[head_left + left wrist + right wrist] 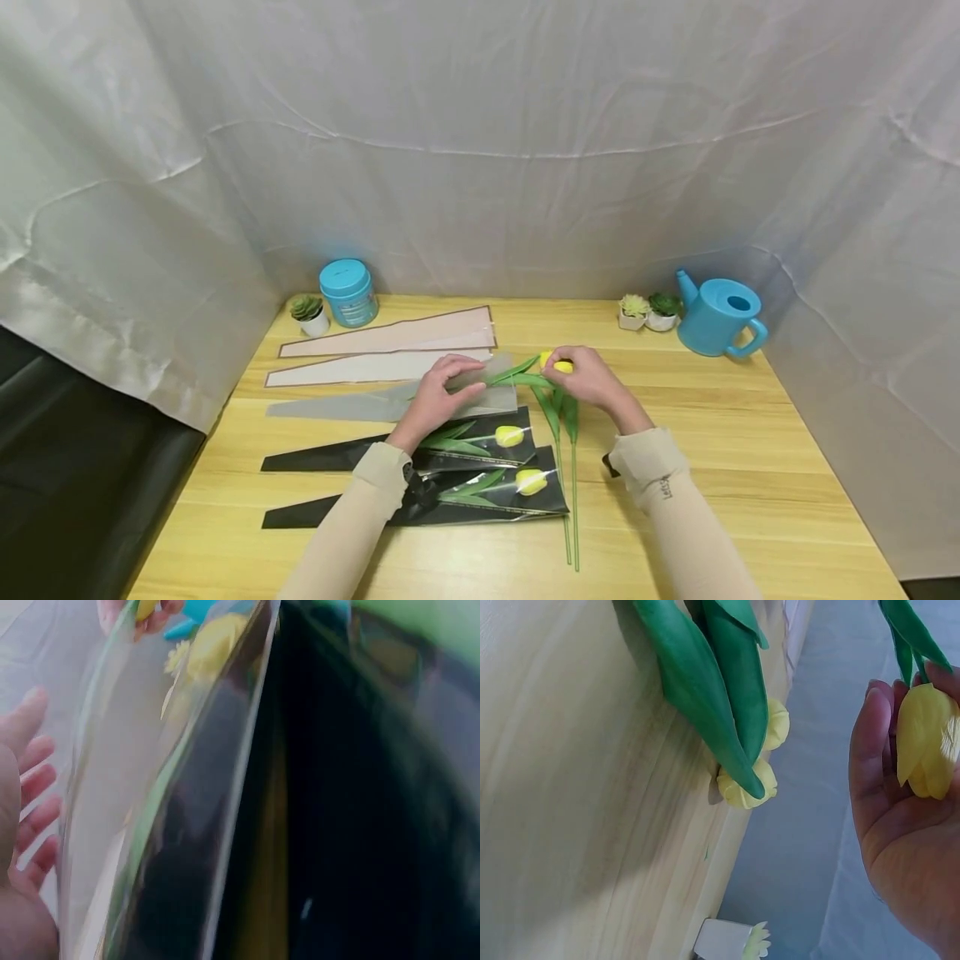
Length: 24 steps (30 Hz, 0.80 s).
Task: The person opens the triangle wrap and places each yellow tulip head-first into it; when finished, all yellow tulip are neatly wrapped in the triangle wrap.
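Note:
My right hand (pixel 588 381) pinches a yellow tulip (pixel 928 742) just below its bloom. Its green leaves point left, and its stem runs into the grey wrapping sleeve (pixel 322 407). Over that sleeve hovers my left hand (pixel 437 398), thumb and fingers apart with nothing gripped; whether they touch the film is unclear. Two more tulips lie beneath the right hand, their long stems (pixel 575 500) reaching toward the front edge. Nearer to me are two black sleeves (pixel 315 452), each with a yellow tulip (pixel 509 436) inside.
Behind the grey sleeve lie a white sleeve (pixel 352 369) and a pink one (pixel 390 333). At the back left stand a potted succulent (pixel 310 317) and a blue jar (pixel 348 293). Back right hold two small potted plants (pixel 633 311) and a blue watering can (pixel 716 321).

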### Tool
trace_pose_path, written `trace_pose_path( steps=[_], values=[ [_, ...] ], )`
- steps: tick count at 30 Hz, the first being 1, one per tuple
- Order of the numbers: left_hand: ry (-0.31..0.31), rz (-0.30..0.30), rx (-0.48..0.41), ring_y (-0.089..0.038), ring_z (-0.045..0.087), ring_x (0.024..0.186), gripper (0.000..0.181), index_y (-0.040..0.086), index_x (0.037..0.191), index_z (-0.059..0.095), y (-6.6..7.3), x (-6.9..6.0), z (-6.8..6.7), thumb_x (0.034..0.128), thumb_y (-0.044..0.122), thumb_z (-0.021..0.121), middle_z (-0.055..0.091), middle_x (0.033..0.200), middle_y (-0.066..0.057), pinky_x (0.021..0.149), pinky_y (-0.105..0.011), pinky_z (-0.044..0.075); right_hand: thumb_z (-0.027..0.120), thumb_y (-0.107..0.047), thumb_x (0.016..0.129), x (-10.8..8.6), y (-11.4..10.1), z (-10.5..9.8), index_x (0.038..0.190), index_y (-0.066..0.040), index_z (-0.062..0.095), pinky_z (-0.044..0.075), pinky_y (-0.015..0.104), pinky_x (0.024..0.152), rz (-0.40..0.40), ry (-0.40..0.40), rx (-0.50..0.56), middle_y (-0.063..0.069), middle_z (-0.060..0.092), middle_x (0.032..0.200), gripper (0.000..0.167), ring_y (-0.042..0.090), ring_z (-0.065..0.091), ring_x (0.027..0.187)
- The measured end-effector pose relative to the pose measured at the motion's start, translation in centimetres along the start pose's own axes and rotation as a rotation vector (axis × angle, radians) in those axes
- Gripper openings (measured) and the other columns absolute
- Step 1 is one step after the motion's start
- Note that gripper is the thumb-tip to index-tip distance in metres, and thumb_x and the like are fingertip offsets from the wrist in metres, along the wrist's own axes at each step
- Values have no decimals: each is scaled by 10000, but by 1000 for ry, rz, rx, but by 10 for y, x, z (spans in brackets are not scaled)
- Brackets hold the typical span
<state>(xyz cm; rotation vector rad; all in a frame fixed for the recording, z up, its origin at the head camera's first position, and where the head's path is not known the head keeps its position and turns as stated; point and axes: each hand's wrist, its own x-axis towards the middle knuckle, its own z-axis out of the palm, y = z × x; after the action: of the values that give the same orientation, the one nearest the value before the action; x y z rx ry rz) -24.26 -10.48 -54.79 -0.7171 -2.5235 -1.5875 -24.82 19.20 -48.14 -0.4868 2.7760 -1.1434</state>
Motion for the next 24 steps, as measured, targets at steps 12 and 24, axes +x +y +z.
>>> trace_pose_path(
  steps=[12,24],
  values=[
    [19,-2,28,-112,670,1077,209,307,1162,786,-3,-4,2,983,384,710,741,1099,117,964,-403,562,646,-240,1000,0,-2,-1,983,-91,737,549,358,699,21,-34,51,159,717,1101,176,224,664,713],
    [66,28,-9,-128,664,1095,225,256,1172,796,6,0,9,969,337,744,745,1115,85,959,-394,560,666,-231,999,3,-10,17,965,-117,735,528,512,944,-1,-40,77,96,725,1115,137,267,655,999]
  ],
)
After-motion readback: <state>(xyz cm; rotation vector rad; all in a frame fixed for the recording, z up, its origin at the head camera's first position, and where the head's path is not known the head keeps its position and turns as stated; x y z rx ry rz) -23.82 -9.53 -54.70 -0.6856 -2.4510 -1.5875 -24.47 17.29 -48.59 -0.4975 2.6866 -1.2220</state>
